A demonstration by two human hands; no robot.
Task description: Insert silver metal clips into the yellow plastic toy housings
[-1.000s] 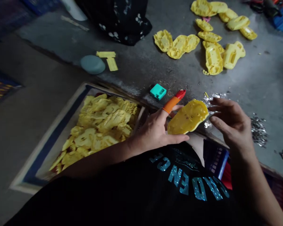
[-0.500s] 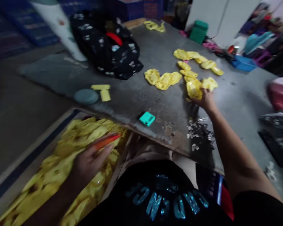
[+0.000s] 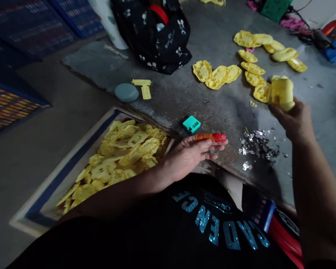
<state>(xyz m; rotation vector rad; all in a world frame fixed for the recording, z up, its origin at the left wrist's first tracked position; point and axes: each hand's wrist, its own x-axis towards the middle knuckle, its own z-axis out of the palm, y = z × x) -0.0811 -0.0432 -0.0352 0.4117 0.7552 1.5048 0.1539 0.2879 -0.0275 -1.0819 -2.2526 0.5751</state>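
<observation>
**A:** Where's this one at? The right hand (image 3: 296, 121) has a yellow moulded plastic piece (image 3: 282, 93) up off the surface, fingers clamped around it, just beside the loose pieces (image 3: 221, 76).

**B:** Yep. The left hand (image 3: 187, 155) holds nothing, fingers out straight and slightly apart, with an orange-and-red finger cot (image 3: 211, 137) on one, near a teal block (image 3: 191, 124).

**A:** How much looks done?

**B:** Hard to say, but maybe a small share. A couple dozen or fewer lie spread on the surface (image 3: 212, 101), while the tray (image 3: 70, 168) holds a big heap of them (image 3: 123, 157). Silver scraps (image 3: 257, 144) sit by the edge.
</observation>
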